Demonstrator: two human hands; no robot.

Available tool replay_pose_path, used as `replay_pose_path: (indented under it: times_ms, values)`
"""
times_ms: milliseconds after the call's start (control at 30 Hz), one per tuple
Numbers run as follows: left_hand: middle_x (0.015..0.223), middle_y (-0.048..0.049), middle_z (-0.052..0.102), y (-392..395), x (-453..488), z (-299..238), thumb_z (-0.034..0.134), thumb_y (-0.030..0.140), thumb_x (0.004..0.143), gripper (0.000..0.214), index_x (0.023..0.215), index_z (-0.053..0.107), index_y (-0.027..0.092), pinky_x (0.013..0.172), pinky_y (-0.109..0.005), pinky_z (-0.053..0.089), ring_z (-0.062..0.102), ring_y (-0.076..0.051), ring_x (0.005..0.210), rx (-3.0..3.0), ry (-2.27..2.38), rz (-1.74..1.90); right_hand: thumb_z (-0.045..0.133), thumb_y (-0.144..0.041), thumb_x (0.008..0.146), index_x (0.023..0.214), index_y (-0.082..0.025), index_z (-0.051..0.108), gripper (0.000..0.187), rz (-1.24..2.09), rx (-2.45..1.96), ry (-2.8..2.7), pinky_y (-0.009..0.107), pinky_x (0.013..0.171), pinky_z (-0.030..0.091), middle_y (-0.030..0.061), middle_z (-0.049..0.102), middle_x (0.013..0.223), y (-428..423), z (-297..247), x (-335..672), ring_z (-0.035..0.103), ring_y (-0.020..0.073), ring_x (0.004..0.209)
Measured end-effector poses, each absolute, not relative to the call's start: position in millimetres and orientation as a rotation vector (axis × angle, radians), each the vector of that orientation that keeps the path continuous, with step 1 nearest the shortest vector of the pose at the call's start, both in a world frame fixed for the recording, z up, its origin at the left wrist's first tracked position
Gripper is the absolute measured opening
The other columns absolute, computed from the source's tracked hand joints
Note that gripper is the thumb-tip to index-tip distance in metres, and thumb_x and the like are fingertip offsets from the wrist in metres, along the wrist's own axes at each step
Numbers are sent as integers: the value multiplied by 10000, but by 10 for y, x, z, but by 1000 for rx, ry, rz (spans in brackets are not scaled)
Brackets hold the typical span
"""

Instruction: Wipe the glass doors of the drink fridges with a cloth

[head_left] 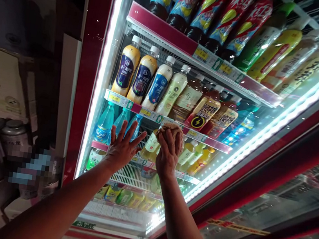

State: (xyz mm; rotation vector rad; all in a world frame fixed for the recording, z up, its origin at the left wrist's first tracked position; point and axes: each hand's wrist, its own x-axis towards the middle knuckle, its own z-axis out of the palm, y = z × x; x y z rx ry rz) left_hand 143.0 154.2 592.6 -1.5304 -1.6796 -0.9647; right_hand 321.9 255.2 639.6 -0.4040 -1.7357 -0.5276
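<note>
My right hand (169, 148) presses a crumpled tan cloth (173, 127) against the glass door of a lit drinks cooler, its fingers bent over the cloth. To the left, my left hand (123, 146) is spread with its fingers apart, and it appears to rest on the same glass. Behind the glass, near my left hand, stand blue bottles (105, 123). A shelf edge with price labels (145, 112) runs just above both hands. Pale green-capped bottles (188, 152) show behind and to the right of the cloth.
Upper shelves hold milk tea bottles (127, 67) and red-labelled bottles (207, 11). The door's red frame (91, 66) rises on the left, with metal canisters (15, 135) beyond it. Another red-framed cooler (255, 196) stands at right.
</note>
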Motion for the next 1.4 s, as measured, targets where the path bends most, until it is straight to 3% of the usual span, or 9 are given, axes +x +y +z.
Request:
replay_pose_path:
  times_ms: [333, 500, 600, 733, 867, 1000, 1133, 1267, 1400]
  values:
    - [1729, -47, 254, 1429, 1297, 5912, 735, 394, 889, 848, 1610, 290, 425, 1299, -659, 87, 106, -336, 1623, -1597, -1678, -876, 490, -104, 1023, 1510, -339, 540, 543, -560, -377, -1674, 628, 1267, 350, 46, 615, 1507, 2510, 6504, 2986, 249, 284, 1614]
    - [1711, -64, 300, 1352, 1211, 5899, 699, 404, 919, 834, 1628, 261, 366, 1318, -587, 105, 173, -300, 1615, -1630, -1654, -861, 485, -81, 1023, 1472, -357, 574, 536, -577, -355, -1849, 558, 1280, 355, 14, 653, 1467, 2358, 6420, 2887, 257, 241, 1613]
    - [1705, -47, 316, 1309, 1197, 5876, 713, 419, 909, 878, 1624, 205, 427, 1296, -662, 35, 192, -312, 1609, -1618, -1695, -887, 529, -104, 1019, 1468, -351, 579, 516, -555, -358, -1738, 569, 1268, 376, 26, 630, 1496, 2420, 6553, 2865, 284, 252, 1603]
    - [1753, -44, 152, 1255, 1180, 5830, 749, 401, 882, 873, 1583, 243, 522, 1196, -827, 54, 40, -438, 1611, -1523, -1756, -962, 514, -90, 1018, 1526, -356, 511, 573, -542, -371, -1695, 599, 1277, 345, 29, 603, 1524, 2388, 6543, 2770, 243, 261, 1617]
    - [1760, -33, -88, 1210, 1124, 5806, 796, 394, 840, 920, 1563, 252, 560, 1172, -849, 117, -28, -502, 1592, -1478, -1724, -1010, 488, -76, 1017, 1520, -391, 508, 594, -556, -316, -1892, 567, 1279, 358, -24, 640, 1482, 2244, 6411, 2683, 272, 241, 1607]
    - [1762, -24, -39, 1162, 1043, 5802, 799, 380, 840, 976, 1580, 185, 551, 1213, -795, 153, 37, -456, 1606, -1479, -1716, -984, 490, -94, 1028, 1517, -410, 505, 582, -576, -340, -1832, 557, 1269, 374, -37, 622, 1501, 2257, 6562, 2601, 282, 247, 1603]
    - [1759, -68, -31, 1111, 940, 5790, 838, 482, 780, 1109, 1615, 108, 491, 1235, -747, 187, 97, -438, 1606, -1415, -1743, -1019, 507, -141, 1041, 1505, -375, 531, 521, -572, -372, -1709, 584, 1270, 362, 3, 633, 1488, 2249, 6629, 2450, 276, 263, 1606]
    - [1742, -170, -44, 1066, 844, 5777, 821, 558, 770, 1220, 1657, 15, 331, 1239, -709, 223, 30, -439, 1608, -1349, -1799, -1031, 490, -164, 1047, 1434, -369, 612, 454, -595, -359, -1821, 552, 1275, 355, -10, 664, 1454, 2148, 6514, 2336, 286, 233, 1603]
    - [1738, -179, -15, 1037, 794, 5767, 801, 572, 784, 1223, 1652, -26, 331, 1219, -717, 259, 26, -440, 1607, -1369, -1841, -989, 496, -149, 1033, 1404, -352, 645, 449, -559, -353, -1821, 523, 1297, 312, -4, 659, 1466, 2163, 6622, 2269, 261, 204, 1610]
